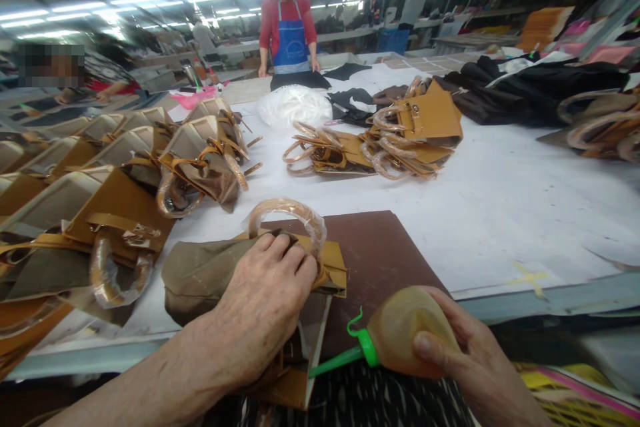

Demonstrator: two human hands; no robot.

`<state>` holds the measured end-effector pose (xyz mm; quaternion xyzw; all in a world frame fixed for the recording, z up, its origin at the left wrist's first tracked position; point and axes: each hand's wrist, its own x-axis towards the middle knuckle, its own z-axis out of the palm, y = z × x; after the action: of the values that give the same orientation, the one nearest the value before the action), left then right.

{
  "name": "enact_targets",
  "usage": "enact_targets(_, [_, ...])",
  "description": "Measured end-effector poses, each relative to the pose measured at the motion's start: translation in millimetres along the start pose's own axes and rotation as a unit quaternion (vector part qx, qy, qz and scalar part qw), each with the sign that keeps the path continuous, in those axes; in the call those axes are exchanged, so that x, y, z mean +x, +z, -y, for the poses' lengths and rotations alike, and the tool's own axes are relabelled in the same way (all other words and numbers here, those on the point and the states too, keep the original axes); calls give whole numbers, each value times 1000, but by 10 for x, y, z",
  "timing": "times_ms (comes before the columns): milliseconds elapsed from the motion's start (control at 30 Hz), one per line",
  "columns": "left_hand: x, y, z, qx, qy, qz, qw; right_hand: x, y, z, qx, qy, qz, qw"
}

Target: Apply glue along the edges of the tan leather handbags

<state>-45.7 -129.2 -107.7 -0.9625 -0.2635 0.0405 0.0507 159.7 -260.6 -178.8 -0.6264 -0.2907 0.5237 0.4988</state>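
- The right hand (pixel 467 353) is wrapped around a soft, tan squeeze bottle with a green nozzle (pixel 400 337); the thumb lies along its flank and the nozzle points left toward the workpiece, apparently ready for dispensing.
- The left hand (pixel 265 300) lies flat, fingers (pixel 293 257) spread, pressing down on an unfinished tan leather handbag with olive fabric lining (pixel 210 277). It grasps nothing; the press appears to steady the bag.
- The bag lies on its side at the near table edge, partly on a dark brown rigid board (pixel 385 260), which appears to serve as a work mat. Its arched handle, wrapped in clear film (pixel 295 210), stands just beyond the fingers.
- To the left, a row of matching tan bags (pixel 100 173) stands packed together; farther out, a flat stack of tan bags (pixel 390 140) rests on the white table (pixel 510 213).
- At the far side stands a person in a blue apron (pixel 290 40).
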Motion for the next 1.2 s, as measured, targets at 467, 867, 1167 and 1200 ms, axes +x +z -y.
enact_targets(467, [-2,9,15,6,2,-7,1000,-96,31,-56,-14,6,-58,998])
enact_targets(867, [-1,0,19,15,1,-5,1000,-120,74,-324,134,67,-27,988])
enact_targets(1167, [-12,3,27,10,8,-14,1000,-221,167,-293,182,127,-37,974])
enact_targets(1200, [-12,9,28,12,7,-18,1000,-228,157,-296,178,127,-45,975])
